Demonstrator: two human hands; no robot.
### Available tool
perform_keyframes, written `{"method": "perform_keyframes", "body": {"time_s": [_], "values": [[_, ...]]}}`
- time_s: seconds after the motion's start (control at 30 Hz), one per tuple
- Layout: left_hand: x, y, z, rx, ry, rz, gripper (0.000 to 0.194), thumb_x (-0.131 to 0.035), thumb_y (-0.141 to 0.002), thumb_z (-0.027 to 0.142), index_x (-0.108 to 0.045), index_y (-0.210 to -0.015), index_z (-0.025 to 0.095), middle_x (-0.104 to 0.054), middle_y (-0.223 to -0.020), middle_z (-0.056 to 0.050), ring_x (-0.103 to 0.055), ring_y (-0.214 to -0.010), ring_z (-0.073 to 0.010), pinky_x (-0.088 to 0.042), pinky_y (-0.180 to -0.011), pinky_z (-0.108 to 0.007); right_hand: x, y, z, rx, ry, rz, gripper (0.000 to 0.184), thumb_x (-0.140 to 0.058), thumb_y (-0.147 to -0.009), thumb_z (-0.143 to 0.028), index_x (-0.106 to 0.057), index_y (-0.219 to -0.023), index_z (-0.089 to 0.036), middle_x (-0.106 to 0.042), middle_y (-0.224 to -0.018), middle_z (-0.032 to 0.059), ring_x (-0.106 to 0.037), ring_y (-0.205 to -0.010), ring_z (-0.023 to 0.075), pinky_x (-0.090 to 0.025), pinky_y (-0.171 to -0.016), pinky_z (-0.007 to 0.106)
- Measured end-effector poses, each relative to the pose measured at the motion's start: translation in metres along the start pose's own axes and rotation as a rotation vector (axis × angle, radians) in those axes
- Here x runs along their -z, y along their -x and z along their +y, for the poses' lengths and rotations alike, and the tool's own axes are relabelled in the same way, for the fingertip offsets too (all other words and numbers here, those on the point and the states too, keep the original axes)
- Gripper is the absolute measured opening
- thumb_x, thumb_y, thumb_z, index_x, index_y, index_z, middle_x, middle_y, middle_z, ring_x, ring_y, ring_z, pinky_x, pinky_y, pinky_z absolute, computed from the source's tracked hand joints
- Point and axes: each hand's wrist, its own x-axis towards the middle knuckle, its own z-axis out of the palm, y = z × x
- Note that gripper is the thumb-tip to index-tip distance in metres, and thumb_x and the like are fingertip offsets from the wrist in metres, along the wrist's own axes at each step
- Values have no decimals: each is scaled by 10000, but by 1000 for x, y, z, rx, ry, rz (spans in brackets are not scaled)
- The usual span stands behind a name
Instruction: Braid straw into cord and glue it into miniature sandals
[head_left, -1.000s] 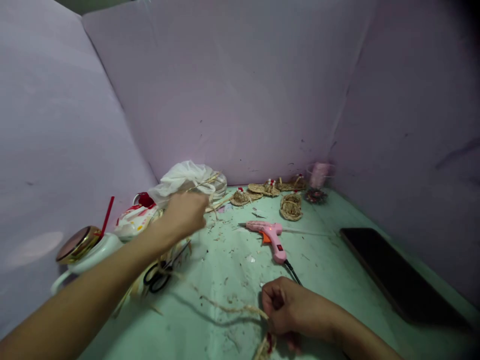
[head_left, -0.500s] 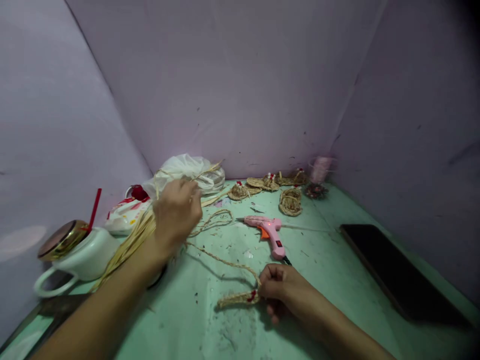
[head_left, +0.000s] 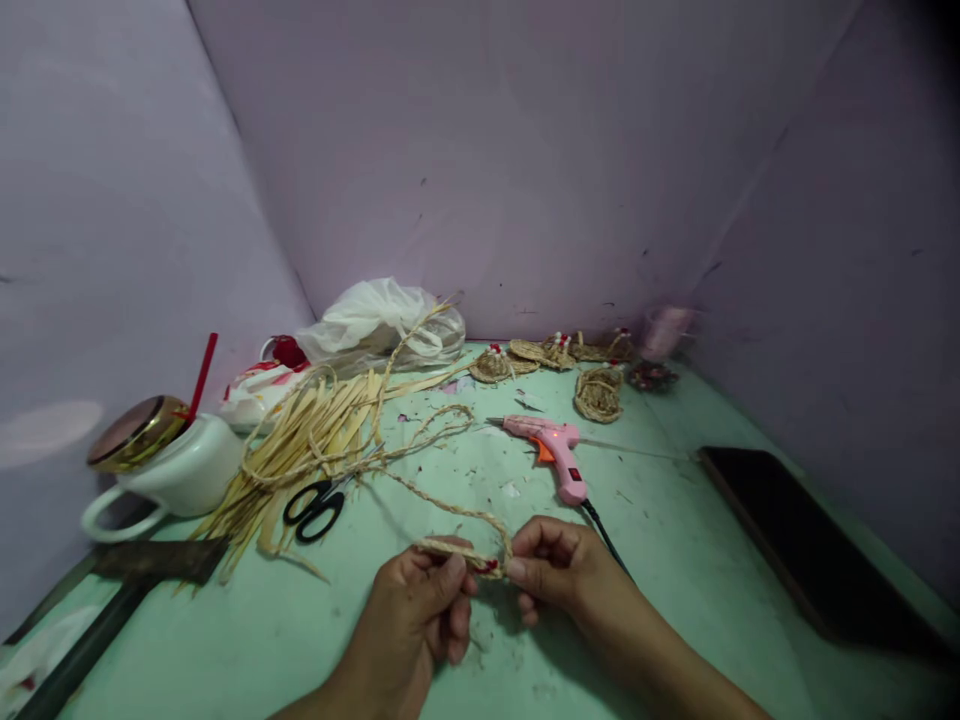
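Note:
My left hand (head_left: 424,600) pinches one end of a small woven straw piece (head_left: 454,548) with a red spot on it. At its other end, my right hand (head_left: 555,568) grips the braided straw cord (head_left: 442,502) close to the piece. From there the cord runs back and left in loops over the loose straw strips (head_left: 322,430). Beyond my right hand lies a pink glue gun (head_left: 559,450) with an orange trigger and a small light. Black-handled scissors (head_left: 315,510) rest by the strips, their blades partly under the cord.
A hammer (head_left: 161,560) lies at the left, before a white mug (head_left: 187,470) with a gold-rimmed lid. At the back are a white plastic bag (head_left: 382,320) and several woven straw ornaments (head_left: 598,393). A dark phone-like slab (head_left: 802,540) lies at the right.
My left hand has come down from near the plastic bag and taken hold of the woven piece, which is now raised off the table. My right hand keeps its grip.

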Motion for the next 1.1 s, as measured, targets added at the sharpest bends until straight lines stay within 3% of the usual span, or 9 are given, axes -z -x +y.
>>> {"method": "perform_keyframes", "body": {"time_s": [0.33, 0.6, 0.83, 1.1], "values": [[-1, 1, -2, -32, -93, 22, 378, -740, -572, 443, -520, -594, 136, -464, -425, 53, -339, -311, -34, -258, -289, -154, -2, 3, -2, 12, 31, -32, 315, -829, -463, -332, -646, -580, -103, -583, -449, -5, -495, -383, 76, -391, -440, 231], [2, -4, 3, 5, -143, -118, 324, -716, -619, 411, -584, -641, 116, -438, -352, 62, -290, -281, -24, -237, -268, -134, 0, 1, 0, -10, -24, -68, 354, -847, -428, -277, -557, -570, -131, -591, -477, -15, -510, -363, 83, -383, -401, 215], [0, -4, 2, -24, -154, -166, 309, -707, -639, 398, -603, -615, 108, -447, -342, 47, -312, -281, -30, -278, -275, -136, 1, 1, 1, -39, 23, -71, 323, -843, -442, -286, -611, -553, -92, -602, -437, 16, -525, -387, 87, -425, -433, 225], [-3, -2, -2, -56, -146, -158, 267, -717, -637, 352, -612, -664, 108, -516, -412, 19, -404, -329, -55, -348, -310, -155, 7, 4, -5, -228, -109, -219, 308, -806, -542, -263, -556, -648, -119, -659, -583, 24, -630, -502, 126, -495, -451, 209]]}}
